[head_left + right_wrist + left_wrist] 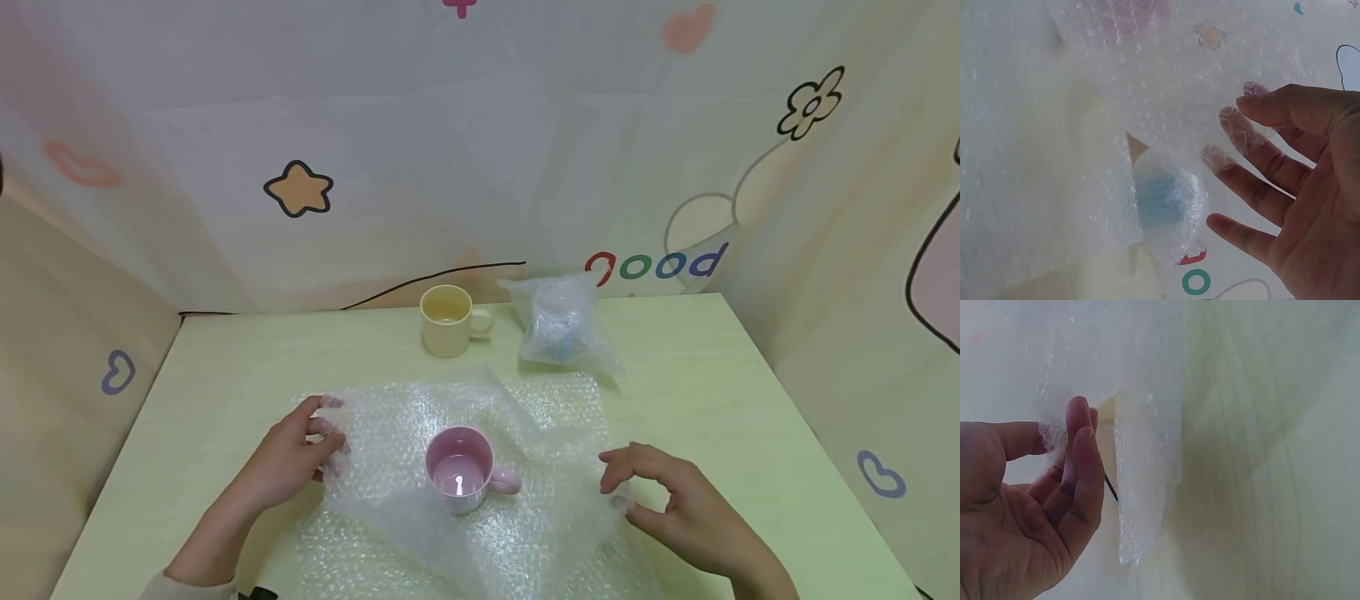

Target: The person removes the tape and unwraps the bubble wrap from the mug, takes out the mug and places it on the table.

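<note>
A pink mug [461, 470] stands upright on a sheet of bubble wrap [375, 417], its handle to the right. At the left edge of the sheet, my left hand [294, 454] pinches the wrap between thumb and fingers. My right hand [678, 504] holds the opposite edge, with the thumb in front of the wrap and some fingertips [1217, 157] showing through it behind. In the left wrist view the gripped wrap [1144, 456] hangs down past the fingers. A corner of the sheet is folded up toward the mug's back right.
A yellow mug [446, 325] stands behind the sheet, near the table's back edge. To its right lies a bubble-wrapped bundle [561, 321] with something blue inside. A printed curtain [420, 167] encloses the back and sides of the pale table [225, 350].
</note>
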`<state>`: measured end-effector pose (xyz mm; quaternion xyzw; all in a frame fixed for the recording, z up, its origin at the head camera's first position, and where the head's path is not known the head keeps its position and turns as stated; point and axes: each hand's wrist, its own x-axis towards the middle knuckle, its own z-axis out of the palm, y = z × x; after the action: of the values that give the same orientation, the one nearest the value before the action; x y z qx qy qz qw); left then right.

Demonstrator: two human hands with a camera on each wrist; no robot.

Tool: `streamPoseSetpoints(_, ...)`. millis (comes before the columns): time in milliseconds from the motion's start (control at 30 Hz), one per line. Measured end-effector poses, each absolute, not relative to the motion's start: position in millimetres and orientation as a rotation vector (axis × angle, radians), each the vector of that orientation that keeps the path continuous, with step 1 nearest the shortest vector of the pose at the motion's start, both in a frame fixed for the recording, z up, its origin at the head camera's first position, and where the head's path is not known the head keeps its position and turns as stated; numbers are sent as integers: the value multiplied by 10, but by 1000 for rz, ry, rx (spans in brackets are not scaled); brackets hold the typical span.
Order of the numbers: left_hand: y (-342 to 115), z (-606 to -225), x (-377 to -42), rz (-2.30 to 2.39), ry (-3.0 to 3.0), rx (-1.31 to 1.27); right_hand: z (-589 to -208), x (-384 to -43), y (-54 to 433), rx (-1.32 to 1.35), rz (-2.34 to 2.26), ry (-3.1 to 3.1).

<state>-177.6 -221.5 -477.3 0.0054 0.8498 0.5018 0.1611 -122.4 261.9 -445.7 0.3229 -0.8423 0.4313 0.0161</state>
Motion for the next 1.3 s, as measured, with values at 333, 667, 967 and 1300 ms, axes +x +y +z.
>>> streamPoseSetpoints(333, -2241, -4798, -1773, 1428, 2436, 15, -4556, -1147, 2695, 913, 1302, -2657)
streamPoseSetpoints(667, -2267, -4809, -1758, 1432, 2425, 30, -4667, -1102, 2773, 874, 1287, -2667)
streamPoseSetpoints(967, -2283, -4836, -1760, 1435, 2414, 29, -4689, -1113, 2819, 893, 1306, -2653)
streamPoseSetpoints(1300, -2315, -4730, -1691, 1159, 2728, 43, -4565, -1050, 2863, 827, 1226, -2876)
